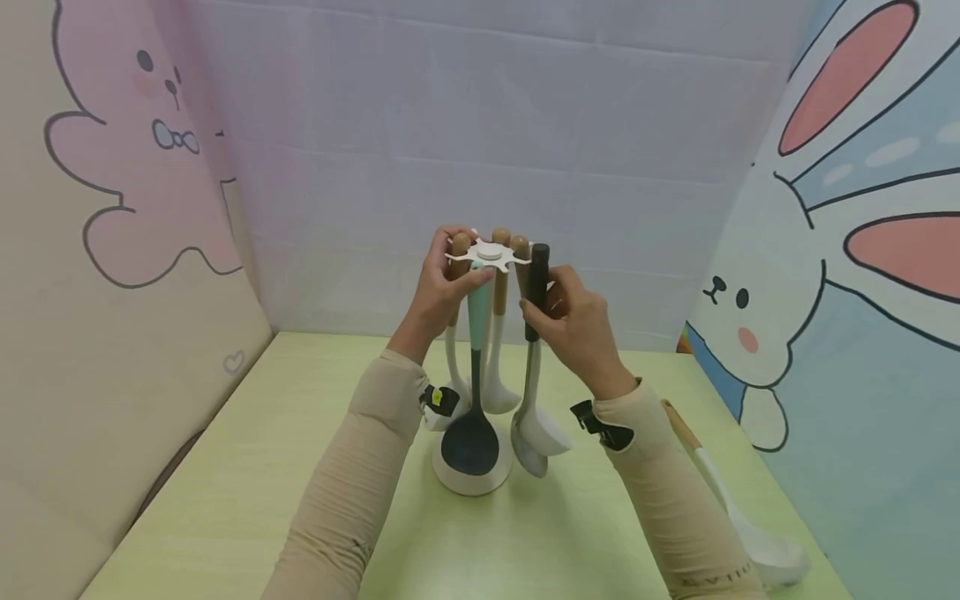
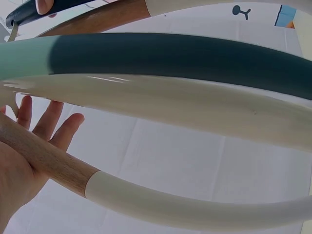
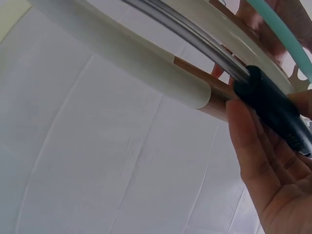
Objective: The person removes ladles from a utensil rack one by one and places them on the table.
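A white utensil stand with a star-shaped top rack (image 1: 491, 252) holds several hanging kitchen utensils. My left hand (image 1: 441, 287) is around the rack's left side, its thumb at the front by the mint handle of a dark ladle (image 1: 471, 442) and its fingers behind. In the left wrist view, a wooden handle (image 2: 53, 163) crosses the left palm. My right hand (image 1: 573, 321) pinches the black handle (image 1: 537, 287) of a metal spoon (image 1: 529, 450) at the rack's right side. Whether its handle is hooked on the rack is unclear. A white ladle (image 1: 546, 432) hangs just behind it.
The stand's round white base (image 1: 472, 485) rests on the light green table (image 1: 300, 467). A white ladle with a wooden handle (image 1: 750, 525) lies at the right, partly behind the right forearm. Printed cloth walls (image 1: 480, 150) enclose the back and sides.
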`<state>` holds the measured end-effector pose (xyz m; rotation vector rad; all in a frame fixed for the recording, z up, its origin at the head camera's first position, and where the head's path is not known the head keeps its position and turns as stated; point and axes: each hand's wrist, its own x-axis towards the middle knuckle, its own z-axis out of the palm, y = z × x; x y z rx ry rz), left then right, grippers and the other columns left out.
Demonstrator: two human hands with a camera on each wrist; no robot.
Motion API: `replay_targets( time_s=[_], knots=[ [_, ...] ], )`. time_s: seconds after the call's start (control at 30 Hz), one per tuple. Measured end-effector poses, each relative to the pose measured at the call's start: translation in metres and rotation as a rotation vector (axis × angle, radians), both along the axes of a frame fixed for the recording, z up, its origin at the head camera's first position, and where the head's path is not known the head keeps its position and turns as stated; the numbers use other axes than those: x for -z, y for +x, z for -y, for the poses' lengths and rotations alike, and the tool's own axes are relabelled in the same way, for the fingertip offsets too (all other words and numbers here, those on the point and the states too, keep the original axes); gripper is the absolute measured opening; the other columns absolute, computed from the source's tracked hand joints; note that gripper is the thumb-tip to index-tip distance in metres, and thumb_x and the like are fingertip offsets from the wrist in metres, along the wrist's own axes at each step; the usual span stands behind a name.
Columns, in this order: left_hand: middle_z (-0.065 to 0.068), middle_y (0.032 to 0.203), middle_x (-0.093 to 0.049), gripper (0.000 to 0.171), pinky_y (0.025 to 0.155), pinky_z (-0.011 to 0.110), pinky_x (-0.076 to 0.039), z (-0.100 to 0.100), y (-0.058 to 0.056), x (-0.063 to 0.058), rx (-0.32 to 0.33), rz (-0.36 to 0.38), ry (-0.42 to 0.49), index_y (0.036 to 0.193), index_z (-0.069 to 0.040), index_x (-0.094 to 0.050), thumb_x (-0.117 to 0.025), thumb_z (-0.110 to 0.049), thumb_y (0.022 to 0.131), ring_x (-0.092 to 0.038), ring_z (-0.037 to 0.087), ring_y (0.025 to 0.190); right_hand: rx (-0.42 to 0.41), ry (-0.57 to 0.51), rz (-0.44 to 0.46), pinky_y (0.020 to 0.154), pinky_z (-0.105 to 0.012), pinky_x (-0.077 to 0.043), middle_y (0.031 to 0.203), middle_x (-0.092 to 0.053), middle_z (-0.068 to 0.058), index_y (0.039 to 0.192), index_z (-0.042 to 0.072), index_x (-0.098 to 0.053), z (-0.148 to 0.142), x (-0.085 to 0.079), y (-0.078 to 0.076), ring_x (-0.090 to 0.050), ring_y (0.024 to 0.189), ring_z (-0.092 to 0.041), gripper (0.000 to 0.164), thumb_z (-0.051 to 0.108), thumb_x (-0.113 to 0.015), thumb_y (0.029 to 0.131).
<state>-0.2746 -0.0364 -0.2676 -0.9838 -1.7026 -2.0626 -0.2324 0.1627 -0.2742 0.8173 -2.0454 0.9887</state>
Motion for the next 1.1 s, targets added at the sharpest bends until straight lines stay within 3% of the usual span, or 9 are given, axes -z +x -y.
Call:
replay_targets(
  time_s=[0.47,0.8,1.1],
  knots=[
    [0.008,0.12,-0.051,0.056,0.082,0.028,-0.047,0.0,-0.003,0.002,-0.008,0.001,-0.007,0.125,-0.004,-0.042,-0.066,-0.021,0.078,-0.056,0.011,0.095,0.033,-0.023,0.017,0.051,-0.029,-0.046,0.068,-0.062,-0.01,0.111,-0.002,-0.058,0.001,0.004,0.002,-0.059,0.054,-0.019,0.029,0.006,-0.072,0.087],
    [0.008,0.119,-0.05,0.057,0.081,0.028,-0.047,0.004,-0.004,0.002,-0.01,-0.003,-0.017,0.126,-0.004,-0.042,-0.066,-0.022,0.078,-0.056,0.012,0.094,0.033,-0.066,0.037,0.059,-0.037,-0.056,0.071,-0.062,-0.011,0.111,-0.002,-0.058,0.002,0.008,0.002,-0.065,0.06,-0.022,0.028,0.005,-0.071,0.087],
    [0.008,0.118,-0.049,0.056,0.08,0.027,-0.047,0.006,-0.005,0.002,-0.012,0.0,-0.011,0.125,-0.004,-0.042,-0.066,-0.022,0.077,-0.056,0.012,0.093,0.023,-0.081,0.078,0.055,-0.025,-0.051,0.081,-0.069,-0.016,0.108,-0.003,-0.056,0.004,0.017,0.005,-0.065,0.058,-0.023,0.028,0.003,-0.072,0.086]
  ],
)
